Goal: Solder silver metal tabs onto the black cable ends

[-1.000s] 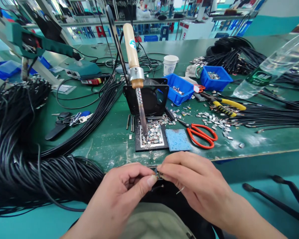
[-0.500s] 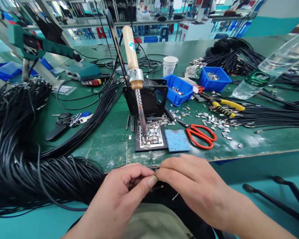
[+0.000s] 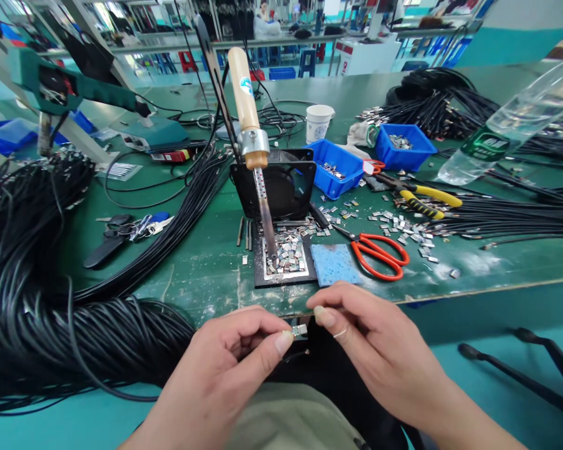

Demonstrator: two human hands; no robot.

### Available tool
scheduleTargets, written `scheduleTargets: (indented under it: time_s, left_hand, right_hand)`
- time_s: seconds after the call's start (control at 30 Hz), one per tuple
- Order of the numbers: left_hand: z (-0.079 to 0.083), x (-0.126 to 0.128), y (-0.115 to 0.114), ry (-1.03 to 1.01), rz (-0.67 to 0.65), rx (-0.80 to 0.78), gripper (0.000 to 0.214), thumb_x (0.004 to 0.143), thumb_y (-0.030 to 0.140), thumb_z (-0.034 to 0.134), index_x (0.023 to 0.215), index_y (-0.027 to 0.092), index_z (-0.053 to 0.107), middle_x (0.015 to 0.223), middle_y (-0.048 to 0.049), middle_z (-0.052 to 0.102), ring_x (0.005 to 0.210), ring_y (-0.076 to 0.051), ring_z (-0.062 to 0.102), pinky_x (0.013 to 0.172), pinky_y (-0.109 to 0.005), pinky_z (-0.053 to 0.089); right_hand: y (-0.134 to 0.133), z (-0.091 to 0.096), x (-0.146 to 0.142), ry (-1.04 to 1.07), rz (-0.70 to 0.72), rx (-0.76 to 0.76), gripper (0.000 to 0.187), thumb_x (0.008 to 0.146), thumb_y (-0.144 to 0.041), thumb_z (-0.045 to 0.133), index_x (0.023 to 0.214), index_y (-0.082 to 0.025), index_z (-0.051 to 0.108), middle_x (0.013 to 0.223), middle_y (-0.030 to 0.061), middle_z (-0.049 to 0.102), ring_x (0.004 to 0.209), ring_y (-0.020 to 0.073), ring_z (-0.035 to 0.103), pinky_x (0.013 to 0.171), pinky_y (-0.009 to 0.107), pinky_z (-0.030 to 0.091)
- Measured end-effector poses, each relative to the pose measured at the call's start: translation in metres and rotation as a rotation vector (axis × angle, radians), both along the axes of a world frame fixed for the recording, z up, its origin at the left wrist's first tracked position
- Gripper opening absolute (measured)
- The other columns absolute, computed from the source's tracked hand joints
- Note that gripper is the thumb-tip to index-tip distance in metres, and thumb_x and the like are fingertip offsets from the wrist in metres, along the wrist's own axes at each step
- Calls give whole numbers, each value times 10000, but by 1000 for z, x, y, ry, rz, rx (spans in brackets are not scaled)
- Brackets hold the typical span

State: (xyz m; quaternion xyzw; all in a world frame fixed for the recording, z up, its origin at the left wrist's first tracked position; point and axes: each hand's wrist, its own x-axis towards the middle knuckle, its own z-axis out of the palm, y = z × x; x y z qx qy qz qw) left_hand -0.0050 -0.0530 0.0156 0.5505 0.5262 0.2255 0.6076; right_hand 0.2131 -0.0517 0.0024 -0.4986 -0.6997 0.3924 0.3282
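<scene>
A small metal connector [image 3: 301,330], like a USB plug, sticks out from the pinched thumb and forefinger of my left hand [image 3: 239,356], just off the table's front edge. My right hand [image 3: 373,347] is a little to the right, apart from the connector. Its thumb and forefinger are bent close together, and anything between the tips is too small to make out. A short, thin pale strand [image 3: 340,333] shows against the right thumb. Beyond the hands, a wooden-handled soldering iron [image 3: 246,94] leans tip-down over a dark plate [image 3: 258,275] covered with small metal connectors.
A blue sponge [image 3: 335,265] and red-handled scissors [image 3: 380,256] lie near the edge. Behind are yellow-handled pliers [image 3: 431,200], a blue bin [image 3: 338,175], a black fan [image 3: 281,187] and a paper cup [image 3: 318,122]. Black cables [image 3: 122,344] hang over the left edge; a bottle [image 3: 497,137] tilts at right.
My right hand has drawn back to the right from the left fingertips. The metal connector in my left hand, hidden before, now shows.
</scene>
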Motion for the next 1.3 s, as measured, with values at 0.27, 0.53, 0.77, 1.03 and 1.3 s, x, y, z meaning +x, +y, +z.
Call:
scheduleTargets:
  time_s: [0.27,0.53,0.77,1.03,1.3]
  left_hand:
    - [1,-2,1,-61,12,-26,239,975,397,653,864,217,764,811,-7,645,790,-189,531,713,-289,422]
    - [3,1,4,-101,16,-50,201,972,338,675,852,211,775,769,18,610,713,-145,468,650,-249,391]
    - [0,-1,7,-145,12,-47,173,966,323,705,844,234,790,762,40,598,621,-105,403,585,-233,350]
    - [-4,-2,7,-174,-4,-44,192,966,334,712,823,229,786,740,44,590,623,-106,378,587,-234,338]
    - [-5,-1,7,-192,15,-89,191,953,379,726,850,228,785,727,46,561,625,-113,356,569,-245,303]
  right_hand:
    - [-3,4,-13,161,68,-328,315,1067,-423,520,871,-211,643,729,-34,536,675,137,452,603,257,390]
    - [-2,3,-12,205,58,-344,288,1054,-389,552,846,-205,629,701,-53,491,650,121,411,584,246,356]
    - [0,3,-11,217,55,-357,284,1050,-374,556,838,-202,633,699,-52,498,649,120,415,584,243,361]
    - [1,0,-11,226,37,-370,289,1044,-397,572,844,-201,646,701,-54,506,655,117,419,588,236,364]
    - [-3,4,-10,210,26,-393,301,1042,-421,560,859,-210,672,715,-40,541,665,131,452,604,251,394]
